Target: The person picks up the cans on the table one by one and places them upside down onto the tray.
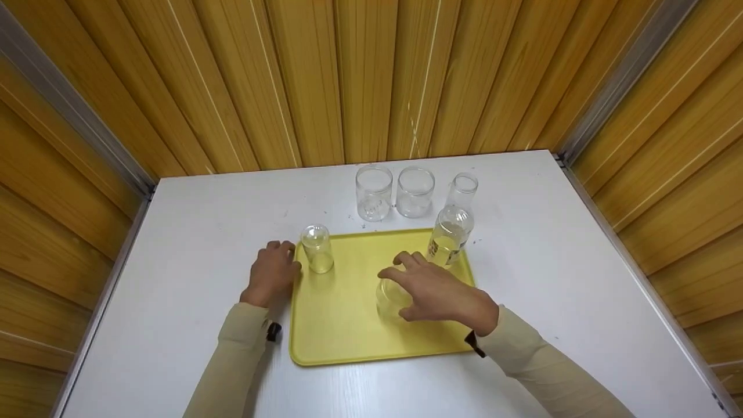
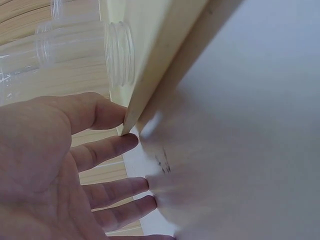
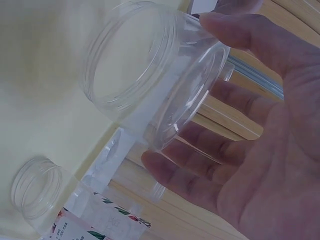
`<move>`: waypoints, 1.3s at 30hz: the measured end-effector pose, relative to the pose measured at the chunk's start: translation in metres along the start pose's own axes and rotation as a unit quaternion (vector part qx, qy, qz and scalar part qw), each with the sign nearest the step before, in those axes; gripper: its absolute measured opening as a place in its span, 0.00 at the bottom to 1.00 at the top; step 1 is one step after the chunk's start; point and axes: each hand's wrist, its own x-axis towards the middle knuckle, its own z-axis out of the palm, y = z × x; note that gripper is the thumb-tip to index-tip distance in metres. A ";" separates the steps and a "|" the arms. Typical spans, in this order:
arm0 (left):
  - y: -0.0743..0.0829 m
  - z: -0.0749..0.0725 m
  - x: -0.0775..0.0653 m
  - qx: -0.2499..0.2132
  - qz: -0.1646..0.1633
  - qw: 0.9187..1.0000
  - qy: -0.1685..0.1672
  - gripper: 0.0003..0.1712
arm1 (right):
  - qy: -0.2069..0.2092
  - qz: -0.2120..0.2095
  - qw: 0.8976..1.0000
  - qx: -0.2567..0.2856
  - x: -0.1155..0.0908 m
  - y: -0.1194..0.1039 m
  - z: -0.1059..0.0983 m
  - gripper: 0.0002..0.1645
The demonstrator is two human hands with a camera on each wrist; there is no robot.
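My left hand (image 1: 271, 273) is at the left edge of a yellow tray (image 1: 348, 337). In the left wrist view its thumb and straight forefinger touch the rim near a corner; the other fingertips meet the table. Just inside that edge stands a slim clear jar (image 1: 317, 249), mouth down. With my right hand (image 1: 435, 290) I hold a wide clear jar (image 1: 390, 299) around its upturned base, thumb on one side and fingers on the other. Its threaded mouth faces the tray in the right wrist view. Behind this hand is an upside-down clear jar with a printed label (image 1: 450, 232).
Two wide clear jars (image 1: 374, 194) (image 1: 415, 194) stand upright on the white table (image 1: 203, 232) behind the tray. A slim clear jar (image 1: 462, 191) stands to their right, partly behind the labelled one. Wood-look panels (image 1: 365, 87) enclose the table's back and sides.
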 end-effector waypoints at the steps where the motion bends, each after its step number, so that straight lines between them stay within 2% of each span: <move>1: 0.000 0.000 0.000 0.001 0.000 1.000 -0.001 0.24 | -0.004 0.001 1.000 0.000 0.000 0.000 0.001 0.41; 20: 0.002 0.000 0.001 0.004 -0.006 1.000 0.000 0.27 | -0.024 0.011 1.000 0.003 -0.001 0.001 0.004 0.41; 30: 0.002 0.000 -0.004 0.004 -0.001 1.000 0.003 0.24 | -0.034 0.026 0.999 0.001 -0.005 0.002 0.003 0.40; 39: 0.002 0.000 -0.002 0.004 -0.001 1.000 0.003 0.24 | -0.041 0.038 0.998 -0.001 -0.010 0.006 0.001 0.40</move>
